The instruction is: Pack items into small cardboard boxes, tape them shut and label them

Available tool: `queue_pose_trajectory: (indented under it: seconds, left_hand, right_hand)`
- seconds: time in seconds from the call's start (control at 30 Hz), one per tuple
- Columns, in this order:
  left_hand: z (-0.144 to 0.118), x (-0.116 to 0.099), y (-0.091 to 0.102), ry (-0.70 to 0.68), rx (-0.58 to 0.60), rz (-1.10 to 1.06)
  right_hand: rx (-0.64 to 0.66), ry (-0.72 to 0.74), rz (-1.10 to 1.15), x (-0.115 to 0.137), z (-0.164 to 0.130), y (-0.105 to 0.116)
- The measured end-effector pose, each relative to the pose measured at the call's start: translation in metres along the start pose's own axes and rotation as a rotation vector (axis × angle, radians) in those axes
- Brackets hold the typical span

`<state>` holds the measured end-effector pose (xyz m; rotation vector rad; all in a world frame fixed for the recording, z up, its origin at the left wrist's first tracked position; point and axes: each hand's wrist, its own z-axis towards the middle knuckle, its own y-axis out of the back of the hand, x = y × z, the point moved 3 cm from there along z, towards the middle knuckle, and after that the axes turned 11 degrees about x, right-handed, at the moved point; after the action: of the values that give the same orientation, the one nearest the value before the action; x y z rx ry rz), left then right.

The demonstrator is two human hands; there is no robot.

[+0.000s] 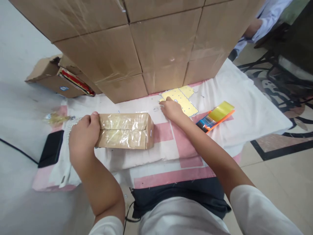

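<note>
My left hand point(84, 137) grips the left end of a small cardboard box point(123, 131), its thumb on top. Shiny clear tape covers the box's upper face, and the box lies on the cloth-covered table. Further right, my right hand point(172, 109) rests at the left edge of yellow paper sheets point(184, 102) with small dark specks and wavy outlines. Its fingers are curled, and whatever lies between them is hidden. To the right of that forearm lies an orange tape dispenser point(220, 119) with a wide yellowish roll.
Large taped cartons point(166, 49) form a wall at the back. An open carton point(65, 83) with red items stands back left. A black phone point(51, 148) and crumpled tape point(57, 118) lie at the left. Another person's sleeve point(271, 18) shows upper right.
</note>
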<state>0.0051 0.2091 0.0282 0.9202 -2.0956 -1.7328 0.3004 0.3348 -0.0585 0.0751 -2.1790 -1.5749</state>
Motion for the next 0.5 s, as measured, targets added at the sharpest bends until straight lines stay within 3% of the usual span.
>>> queue_pose_trajectory:
  seconds: [0.1, 0.23, 0.37, 0.5]
  left_hand:
    - [-0.002, 0.0, 0.001, 0.015, 0.004, -0.005]
    - [-0.002, 0.001, 0.001, 0.033, 0.029, -0.014]
    - [-0.003, 0.001, 0.001, 0.043, 0.029, -0.02]
    - [-0.005, 0.001, 0.001, 0.082, 0.023, -0.023]
  right_hand:
    - [0.052, 0.12, 0.025, 0.014, 0.021, -0.011]
    - [0.019, 0.198, 0.14, 0.015, 0.031, -0.016]
    - [-0.047, 0.255, 0.506, 0.007, 0.009, -0.014]
    - [-0.028, 0.212, 1.004, 0.0, -0.027, -0.019]
